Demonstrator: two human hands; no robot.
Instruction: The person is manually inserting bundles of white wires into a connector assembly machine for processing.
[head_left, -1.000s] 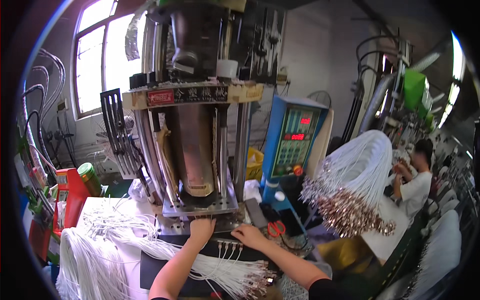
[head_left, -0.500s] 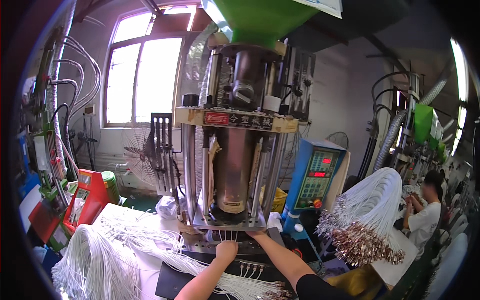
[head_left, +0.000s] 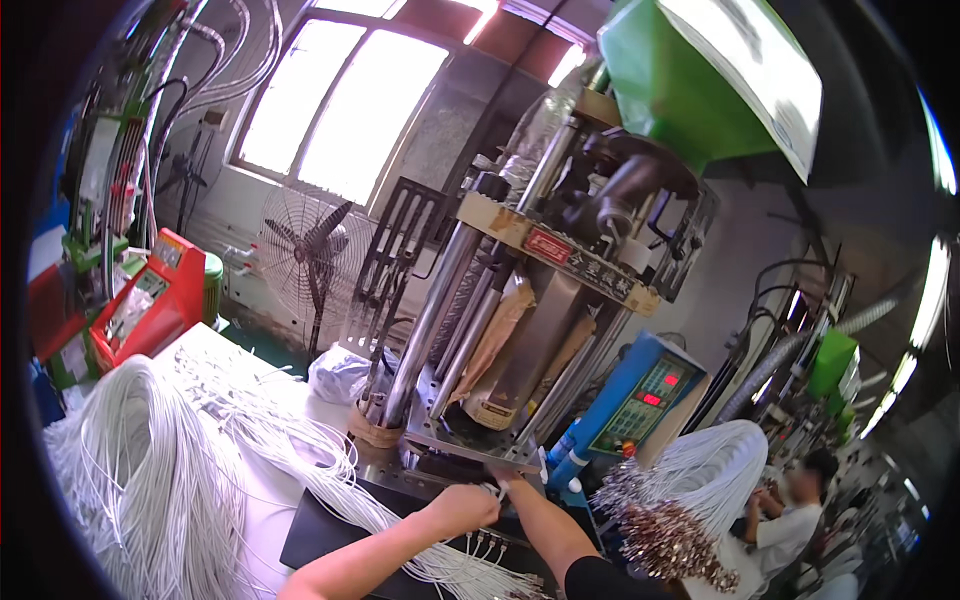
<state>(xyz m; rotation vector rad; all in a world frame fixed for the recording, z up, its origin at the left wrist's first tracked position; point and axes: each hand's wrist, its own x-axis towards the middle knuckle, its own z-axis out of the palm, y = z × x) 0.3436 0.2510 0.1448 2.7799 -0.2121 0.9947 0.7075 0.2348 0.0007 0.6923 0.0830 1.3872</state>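
My left hand (head_left: 468, 508) is closed in a fist in front of the press's lower opening, around white cables. A small pale bit shows at its knuckles; most of what it grips is hidden. Right beside it, my right hand (head_left: 504, 478) reaches under the lower steel plate (head_left: 470, 450) of the upright moulding press (head_left: 530, 370), its fingers out of sight. Below the fist, a row of small connectors (head_left: 484, 545) on white cables lies along the dark front bed. A long bundle of white cables (head_left: 345, 490) runs from the table to beneath my left forearm.
A big hank of white cables (head_left: 145, 470) lies at the left on the white table (head_left: 270, 535). Blue control box (head_left: 640, 395) and another hank with copper-coloured ends (head_left: 680, 530) stand right. Behind are a fan (head_left: 312, 245) and red machine (head_left: 150, 300). A person (head_left: 795, 510) sits far right.
The view has tilted, so the press leans right. My left fist has turned sideways and come close to my right hand; the cables running from it into the press no longer show.
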